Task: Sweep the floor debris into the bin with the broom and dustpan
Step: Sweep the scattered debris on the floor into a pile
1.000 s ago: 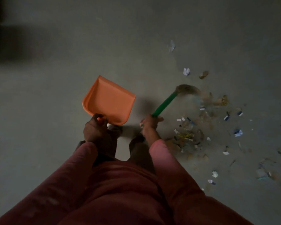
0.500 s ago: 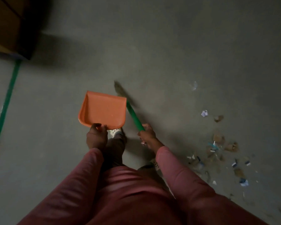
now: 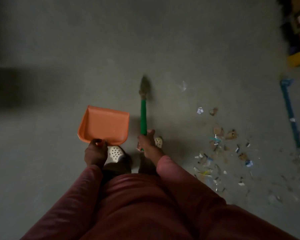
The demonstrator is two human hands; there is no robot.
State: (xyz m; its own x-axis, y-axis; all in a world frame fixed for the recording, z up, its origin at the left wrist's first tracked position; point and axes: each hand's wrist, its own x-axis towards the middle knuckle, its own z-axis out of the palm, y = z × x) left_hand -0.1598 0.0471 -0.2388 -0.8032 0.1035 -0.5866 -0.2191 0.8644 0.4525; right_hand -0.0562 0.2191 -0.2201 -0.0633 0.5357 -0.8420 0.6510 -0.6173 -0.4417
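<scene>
L hand grips orange dustpan; R hand clamped on green-handled broom, bristles blurred.

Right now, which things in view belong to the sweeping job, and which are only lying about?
For the job: orange dustpan, held by left hand; green-handled broom, held by right hand; scattered debris.
Lying about: blue strip on floor; yellow ledge.

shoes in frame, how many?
2. Left shoe sits just below the dustpan, beside the left hand. Right shoe peeks out behind the right hand, which grips the broom; it is mostly hidden.
</scene>
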